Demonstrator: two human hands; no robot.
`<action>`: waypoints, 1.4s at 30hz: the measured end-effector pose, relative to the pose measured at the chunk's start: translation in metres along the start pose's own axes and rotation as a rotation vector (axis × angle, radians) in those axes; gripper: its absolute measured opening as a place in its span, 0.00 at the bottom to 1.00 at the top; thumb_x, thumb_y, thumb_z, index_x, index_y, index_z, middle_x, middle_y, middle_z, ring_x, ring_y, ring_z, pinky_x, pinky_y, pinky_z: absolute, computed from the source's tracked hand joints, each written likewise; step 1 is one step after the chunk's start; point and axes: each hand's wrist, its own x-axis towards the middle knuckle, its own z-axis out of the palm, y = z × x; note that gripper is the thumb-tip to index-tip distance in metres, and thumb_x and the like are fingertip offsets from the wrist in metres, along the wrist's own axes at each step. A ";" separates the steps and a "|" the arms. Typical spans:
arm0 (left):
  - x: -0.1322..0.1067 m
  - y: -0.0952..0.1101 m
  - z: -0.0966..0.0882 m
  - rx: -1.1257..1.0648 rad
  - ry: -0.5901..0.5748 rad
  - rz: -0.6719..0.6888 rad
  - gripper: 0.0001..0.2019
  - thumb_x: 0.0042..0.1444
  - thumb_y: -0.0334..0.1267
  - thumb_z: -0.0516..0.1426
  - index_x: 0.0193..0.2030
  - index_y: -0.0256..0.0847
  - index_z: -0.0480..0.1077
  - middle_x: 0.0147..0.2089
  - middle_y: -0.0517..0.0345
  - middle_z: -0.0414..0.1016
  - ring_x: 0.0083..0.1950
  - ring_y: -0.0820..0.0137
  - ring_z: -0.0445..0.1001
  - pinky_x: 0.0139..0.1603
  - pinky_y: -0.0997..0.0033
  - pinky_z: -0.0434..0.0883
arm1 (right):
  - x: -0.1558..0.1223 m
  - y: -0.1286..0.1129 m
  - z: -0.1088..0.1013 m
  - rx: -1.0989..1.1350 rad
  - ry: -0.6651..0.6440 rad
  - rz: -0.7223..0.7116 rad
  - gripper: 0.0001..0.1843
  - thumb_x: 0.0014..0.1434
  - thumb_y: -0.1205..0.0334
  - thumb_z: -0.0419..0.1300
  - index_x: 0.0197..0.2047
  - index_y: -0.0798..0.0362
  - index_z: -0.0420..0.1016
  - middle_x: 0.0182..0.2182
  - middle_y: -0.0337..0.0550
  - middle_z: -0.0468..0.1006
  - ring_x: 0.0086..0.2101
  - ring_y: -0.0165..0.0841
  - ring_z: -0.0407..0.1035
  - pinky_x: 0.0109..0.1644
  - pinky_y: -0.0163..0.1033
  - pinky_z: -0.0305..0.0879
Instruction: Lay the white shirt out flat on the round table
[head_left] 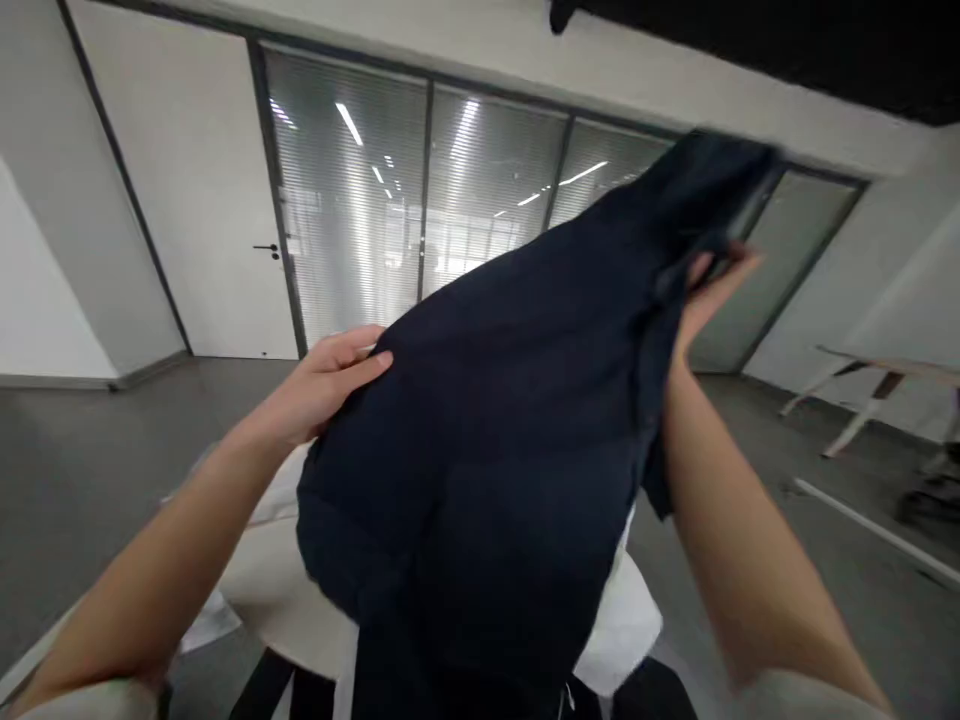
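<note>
A dark navy shirt [517, 400] hangs spread out in the air in front of me, its upper right end raised and blurred. My left hand [334, 375] pinches its left edge between thumb and fingers. My right hand [712, 285] grips the fabric near the raised end, with the fingers partly hidden behind folds. The shirt's lower part drops down over a pale rounded tabletop [281, 590] and hides most of it. White cloth [622, 625] shows past the shirt's lower right side, draped over the table edge.
Behind stands a glass partition [345, 220] with blinds, beside a white door [187, 190]. A light wooden table [892, 365] with angled legs is at the right. A white strip [877, 525] lies on the grey floor [90, 450].
</note>
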 end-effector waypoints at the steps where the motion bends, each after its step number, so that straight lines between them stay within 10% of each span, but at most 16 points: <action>1: 0.011 -0.022 -0.012 0.073 -0.027 -0.023 0.26 0.53 0.55 0.60 0.54 0.42 0.73 0.42 0.54 0.81 0.43 0.59 0.79 0.43 0.63 0.77 | -0.036 -0.009 0.020 -0.033 -0.225 0.039 0.27 0.74 0.53 0.28 0.70 0.58 0.40 0.63 0.59 0.63 0.61 0.37 0.62 0.60 0.42 0.59; 4: 0.035 -0.087 -0.040 0.297 -0.121 -0.118 0.21 0.50 0.52 0.60 0.45 0.41 0.76 0.41 0.54 0.81 0.44 0.58 0.78 0.45 0.62 0.76 | -0.132 -0.024 0.071 -0.268 -0.955 0.140 0.23 0.74 0.56 0.39 0.66 0.55 0.55 0.56 0.57 0.73 0.55 0.41 0.69 0.55 0.44 0.64; 8: 0.043 -0.158 -0.053 0.575 -0.272 -0.321 0.19 0.46 0.50 0.60 0.39 0.38 0.77 0.39 0.50 0.81 0.44 0.55 0.78 0.46 0.63 0.74 | -0.207 -0.003 0.101 -0.353 -1.254 0.178 0.14 0.62 0.61 0.61 0.50 0.55 0.76 0.48 0.54 0.80 0.49 0.44 0.74 0.50 0.42 0.67; 15: 0.061 -0.184 -0.039 0.562 -0.259 -0.344 0.31 0.51 0.64 0.57 0.47 0.38 0.75 0.47 0.47 0.79 0.48 0.55 0.77 0.44 0.67 0.72 | -0.209 0.036 0.121 -0.386 -1.427 0.137 0.25 0.67 0.46 0.53 0.49 0.58 0.80 0.50 0.56 0.80 0.50 0.44 0.74 0.52 0.39 0.66; 28: 0.067 -0.182 -0.050 1.102 -0.265 -0.151 0.24 0.56 0.40 0.58 0.60 0.42 0.68 0.49 0.49 0.77 0.47 0.58 0.76 0.46 0.63 0.71 | -0.221 0.022 0.134 -0.435 -1.381 0.177 0.23 0.68 0.45 0.50 0.57 0.52 0.69 0.54 0.57 0.75 0.53 0.48 0.70 0.53 0.49 0.65; 36: 0.104 -0.137 0.041 1.245 -0.291 0.158 0.18 0.65 0.47 0.53 0.53 0.40 0.75 0.53 0.44 0.75 0.53 0.53 0.75 0.53 0.58 0.70 | -0.150 0.077 0.072 -0.360 -1.719 0.448 0.32 0.50 0.30 0.63 0.31 0.56 0.76 0.33 0.52 0.79 0.32 0.37 0.74 0.36 0.40 0.68; 42: 0.167 -0.166 0.126 1.018 -0.414 0.233 0.25 0.70 0.49 0.44 0.64 0.38 0.67 0.62 0.44 0.71 0.63 0.58 0.69 0.62 0.62 0.65 | -0.149 0.115 0.002 0.105 -1.894 0.509 0.31 0.41 0.34 0.69 0.30 0.54 0.73 0.30 0.43 0.75 0.34 0.35 0.69 0.38 0.38 0.68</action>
